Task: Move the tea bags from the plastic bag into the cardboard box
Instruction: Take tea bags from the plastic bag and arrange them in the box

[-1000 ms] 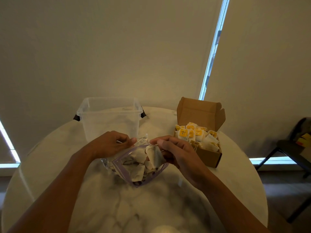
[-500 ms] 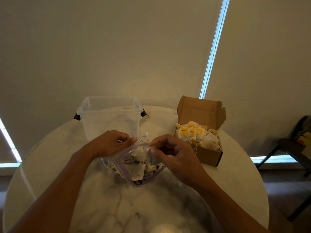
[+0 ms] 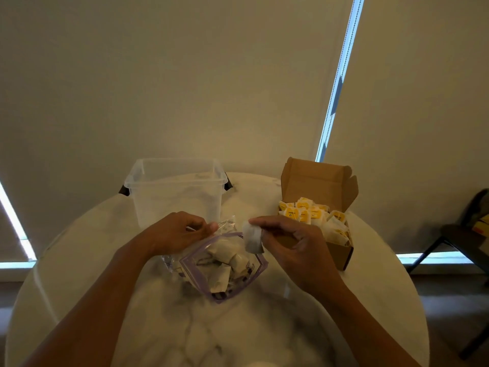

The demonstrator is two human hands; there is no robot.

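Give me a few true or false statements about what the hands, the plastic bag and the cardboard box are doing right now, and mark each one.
1. The right hand pinches a tea bag beside the plastic bag's mouth. True.
2. The cardboard box is shut. False: the cardboard box stands open, with yellow-labelled tea bags inside.
3. The left hand grips the plastic bag's rim. True.
4. The clear tub is full of tea bags. False: the clear tub looks empty.
5. The plastic bag has been emptied. False: several tea bags lie in it.
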